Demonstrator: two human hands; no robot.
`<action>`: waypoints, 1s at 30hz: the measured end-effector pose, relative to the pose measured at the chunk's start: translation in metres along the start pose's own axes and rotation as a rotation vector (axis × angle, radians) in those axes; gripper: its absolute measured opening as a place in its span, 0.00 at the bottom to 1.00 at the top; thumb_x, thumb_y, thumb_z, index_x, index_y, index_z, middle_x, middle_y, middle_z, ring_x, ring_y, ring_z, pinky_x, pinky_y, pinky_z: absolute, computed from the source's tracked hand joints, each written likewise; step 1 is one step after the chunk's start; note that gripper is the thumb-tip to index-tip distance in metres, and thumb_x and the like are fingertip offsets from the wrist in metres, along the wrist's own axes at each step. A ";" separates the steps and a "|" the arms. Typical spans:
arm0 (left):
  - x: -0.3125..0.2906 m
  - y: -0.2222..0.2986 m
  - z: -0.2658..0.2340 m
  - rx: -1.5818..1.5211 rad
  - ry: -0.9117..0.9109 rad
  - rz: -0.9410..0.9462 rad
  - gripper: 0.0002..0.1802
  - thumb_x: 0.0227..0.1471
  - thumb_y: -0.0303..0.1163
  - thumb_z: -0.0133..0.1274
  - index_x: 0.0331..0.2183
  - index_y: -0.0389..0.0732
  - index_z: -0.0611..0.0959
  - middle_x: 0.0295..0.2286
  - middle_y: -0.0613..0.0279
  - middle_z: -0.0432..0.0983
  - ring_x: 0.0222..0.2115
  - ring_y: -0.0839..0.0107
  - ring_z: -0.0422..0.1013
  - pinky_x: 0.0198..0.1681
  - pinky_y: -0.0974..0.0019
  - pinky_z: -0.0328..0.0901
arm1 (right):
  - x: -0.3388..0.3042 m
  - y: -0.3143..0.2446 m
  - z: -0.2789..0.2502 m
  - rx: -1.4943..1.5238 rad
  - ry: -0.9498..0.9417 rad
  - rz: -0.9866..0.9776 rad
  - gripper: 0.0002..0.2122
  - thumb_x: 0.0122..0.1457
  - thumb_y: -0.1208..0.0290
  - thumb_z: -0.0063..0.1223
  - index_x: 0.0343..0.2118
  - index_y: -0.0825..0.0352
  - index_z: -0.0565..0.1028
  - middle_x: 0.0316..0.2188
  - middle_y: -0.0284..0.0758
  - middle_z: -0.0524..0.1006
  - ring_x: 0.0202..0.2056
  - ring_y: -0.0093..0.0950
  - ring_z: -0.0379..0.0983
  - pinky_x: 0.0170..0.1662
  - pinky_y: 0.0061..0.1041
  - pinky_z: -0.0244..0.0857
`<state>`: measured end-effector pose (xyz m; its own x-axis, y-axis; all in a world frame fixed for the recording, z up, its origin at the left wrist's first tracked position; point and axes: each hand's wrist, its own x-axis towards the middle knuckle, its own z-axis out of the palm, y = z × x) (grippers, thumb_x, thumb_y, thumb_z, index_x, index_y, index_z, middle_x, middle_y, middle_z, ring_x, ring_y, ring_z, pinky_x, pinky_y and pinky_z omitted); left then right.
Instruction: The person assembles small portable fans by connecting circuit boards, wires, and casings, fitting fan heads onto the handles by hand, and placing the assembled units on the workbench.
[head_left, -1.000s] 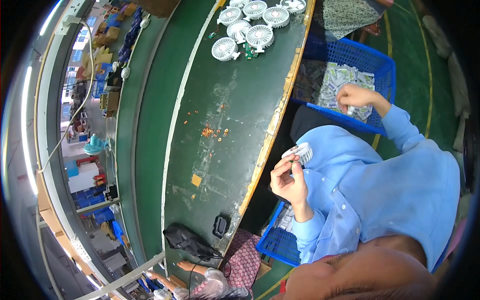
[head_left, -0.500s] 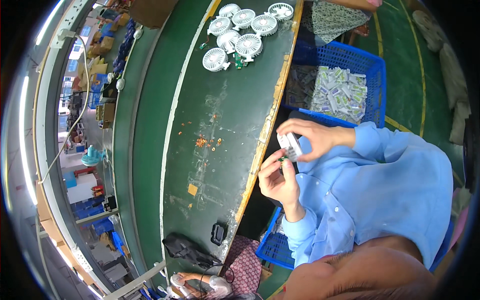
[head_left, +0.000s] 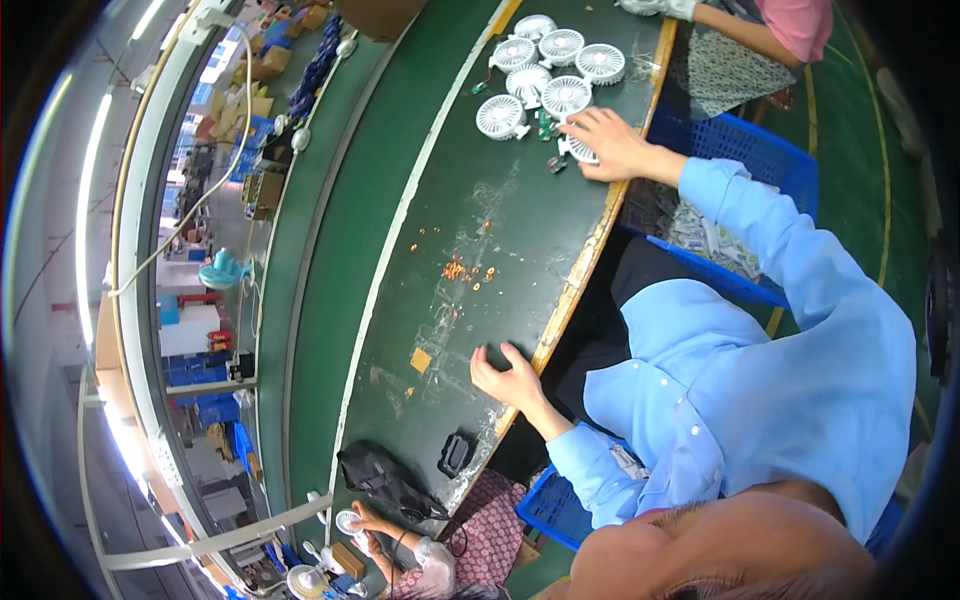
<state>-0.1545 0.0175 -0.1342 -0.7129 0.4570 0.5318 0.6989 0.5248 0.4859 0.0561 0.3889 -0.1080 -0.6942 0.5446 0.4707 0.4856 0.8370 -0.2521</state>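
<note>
My right hand (head_left: 612, 145) grips a small white fan (head_left: 579, 152) from above, at the worktable's near edge toward the far end. A little green circuit board (head_left: 557, 163) lies beside this fan. Close by is a cluster of several round white fans (head_left: 566, 97), with another green board (head_left: 546, 124) among them. My left hand (head_left: 507, 376) is over the table's near edge, fingers apart, holding nothing. Nearest to it is a tan square piece (head_left: 420, 360).
Small copper-coloured pieces (head_left: 455, 269) are scattered mid-table. A black tray (head_left: 456, 455) and a black bag (head_left: 380, 475) lie at the near end. A blue crate (head_left: 740, 282) of white parts stands beside my right arm. Co-workers' hands (head_left: 368, 525) (head_left: 682, 8) hold white fans.
My hands have parted. The right one has carried the fan from in front of me to the cluster; the left has let go and moved over the table edge. A co-worker's arm shows at the top.
</note>
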 end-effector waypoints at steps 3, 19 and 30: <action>0.003 0.008 0.003 0.069 0.000 0.017 0.18 0.49 0.33 0.60 0.41 0.33 0.80 0.43 0.49 0.76 0.48 0.52 0.68 0.54 0.53 0.61 | 0.015 0.018 0.000 -0.030 -0.003 0.015 0.30 0.47 0.60 0.56 0.55 0.66 0.69 0.53 0.44 0.68 0.56 0.42 0.62 0.58 0.42 0.57; 0.003 0.017 0.006 0.111 0.043 -0.044 0.13 0.50 0.32 0.58 0.38 0.34 0.81 0.41 0.53 0.77 0.46 0.55 0.69 0.52 0.54 0.62 | 0.009 -0.086 0.046 0.186 -0.033 -0.144 0.28 0.56 0.61 0.56 0.58 0.66 0.65 0.59 0.43 0.64 0.63 0.42 0.55 0.65 0.42 0.50; 0.003 0.017 0.004 0.100 0.056 -0.052 0.11 0.50 0.30 0.57 0.35 0.34 0.81 0.39 0.54 0.77 0.45 0.55 0.70 0.51 0.53 0.63 | 0.007 -0.081 0.051 0.200 -0.126 -0.062 0.25 0.59 0.57 0.52 0.54 0.69 0.69 0.59 0.44 0.65 0.63 0.42 0.56 0.66 0.41 0.49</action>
<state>-0.1447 0.0308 -0.1272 -0.7420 0.3877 0.5469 0.6496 0.6174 0.4437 -0.0152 0.3279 -0.1270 -0.7865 0.4835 0.3842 0.3335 0.8562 -0.3946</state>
